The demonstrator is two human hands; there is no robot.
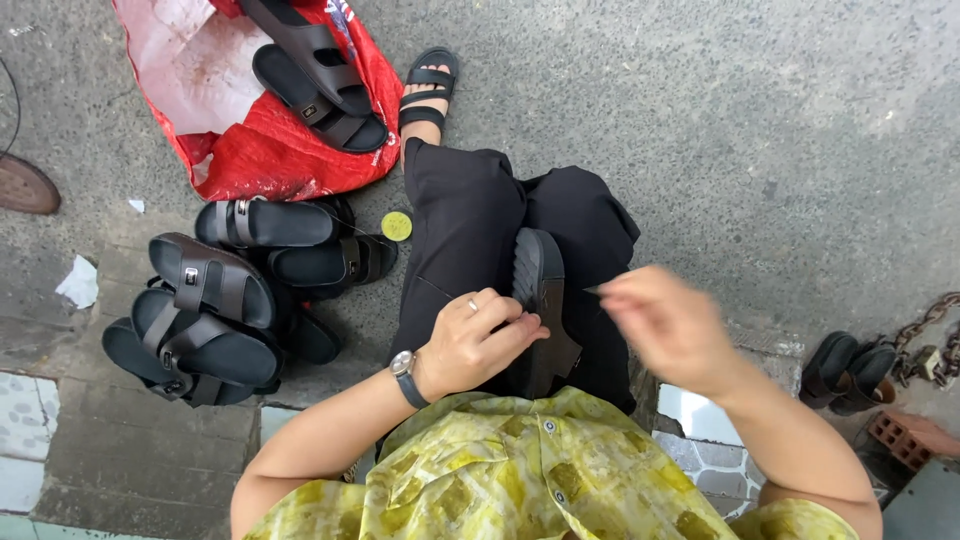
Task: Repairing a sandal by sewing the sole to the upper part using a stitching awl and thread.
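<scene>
The black sandal (540, 300) is pinned on the lap, sole outward, by the left hand (475, 340), fingers curled round it; the blurred right hand (665, 325) looks pinched, contents unclear.

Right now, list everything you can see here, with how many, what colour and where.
sandal on lap: one, black, sole outward, on the knees
sandal pile: several, black and dark brown, ground at left
red bag: one, top left, two dark sandals on it
round tin: one, yellow-green, beside the pile
dark shoes: a pair, right edge
chain: rusty, far right
brick: one, reddish, lower right
left hand: grips the lap sandal; watch, ring
right hand: blurred, raised beside the sandal, pinching something thin
</scene>
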